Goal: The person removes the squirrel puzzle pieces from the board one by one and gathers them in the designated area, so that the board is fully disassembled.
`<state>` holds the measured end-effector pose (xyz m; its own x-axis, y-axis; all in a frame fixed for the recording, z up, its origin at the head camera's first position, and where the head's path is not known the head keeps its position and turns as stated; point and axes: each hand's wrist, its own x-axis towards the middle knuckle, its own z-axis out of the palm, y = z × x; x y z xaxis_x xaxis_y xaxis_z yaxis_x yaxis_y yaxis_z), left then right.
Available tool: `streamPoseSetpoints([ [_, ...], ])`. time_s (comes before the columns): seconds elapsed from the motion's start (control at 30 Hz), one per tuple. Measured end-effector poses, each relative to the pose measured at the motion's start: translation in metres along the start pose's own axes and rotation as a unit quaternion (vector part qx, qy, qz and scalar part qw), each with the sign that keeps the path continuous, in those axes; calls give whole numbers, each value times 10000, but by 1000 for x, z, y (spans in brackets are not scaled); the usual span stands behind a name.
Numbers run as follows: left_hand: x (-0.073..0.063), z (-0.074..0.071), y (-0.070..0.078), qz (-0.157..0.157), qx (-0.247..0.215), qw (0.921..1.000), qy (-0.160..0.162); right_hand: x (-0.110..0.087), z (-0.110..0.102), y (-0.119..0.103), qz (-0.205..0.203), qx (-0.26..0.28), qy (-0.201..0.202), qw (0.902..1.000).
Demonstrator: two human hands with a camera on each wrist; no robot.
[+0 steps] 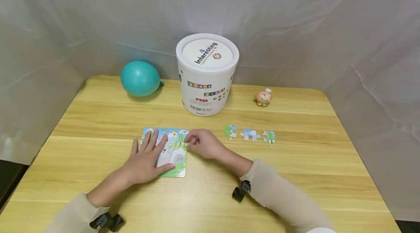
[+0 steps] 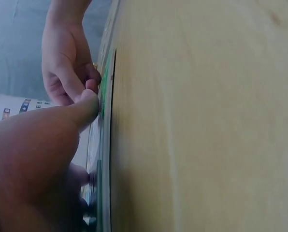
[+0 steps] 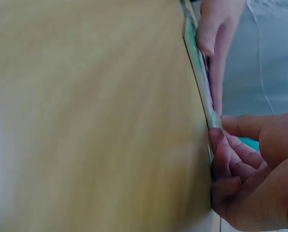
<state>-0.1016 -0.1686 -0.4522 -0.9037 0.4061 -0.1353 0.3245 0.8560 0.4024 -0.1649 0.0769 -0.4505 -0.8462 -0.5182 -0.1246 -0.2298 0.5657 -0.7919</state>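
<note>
A picture puzzle board (image 1: 181,171) with a grey animal, green ground and blue sky lies on the wooden table. My left hand (image 1: 144,160) rests flat across its left part, fingers spread and thumb low on the picture, hiding much of that side. At the upper right edge, my right hand (image 1: 206,143) has curled fingers. The right wrist view shows its thumb (image 3: 245,126) over the board's top and a fingertip against the side, pinching the edge. Three loose jigsaw pieces lie to the right: a green one (image 1: 230,132), a blue one (image 1: 250,135) and one with a tree (image 1: 269,137).
Behind the board stands a large white lidded bucket (image 1: 207,80). A teal balloon (image 1: 139,78) sits at the back left, and a small orange figurine (image 1: 263,97) at the back right. Grey cloth (image 1: 279,25) hangs around the table's back and sides.
</note>
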Motion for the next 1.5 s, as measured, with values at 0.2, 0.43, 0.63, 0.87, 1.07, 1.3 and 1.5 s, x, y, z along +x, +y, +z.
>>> streamPoseSetpoints([
  [0.2,2,3,0,-44,7,9999,-110,2,8,-11,137,-383,73,9991],
  [0.43,3,4,0,-157,-4,9996,-246,4,12,-15,221,-533,-18,9983],
  [0.63,3,5,0,-144,-74,9996,-218,4,14,-18,326,-564,-23,9979],
  [0.87,3,4,2,-164,26,9996,-232,4,17,-20,539,-518,16,9972],
  [1.07,2,1,6,-226,108,9993,-289,5,18,-21,493,-352,138,9981],
  [1.3,2,0,6,-228,87,9992,-304,4,16,-21,428,-150,162,9988],
  [1.5,3,2,3,-219,111,9992,-314,3,16,-17,335,196,284,9988],
])
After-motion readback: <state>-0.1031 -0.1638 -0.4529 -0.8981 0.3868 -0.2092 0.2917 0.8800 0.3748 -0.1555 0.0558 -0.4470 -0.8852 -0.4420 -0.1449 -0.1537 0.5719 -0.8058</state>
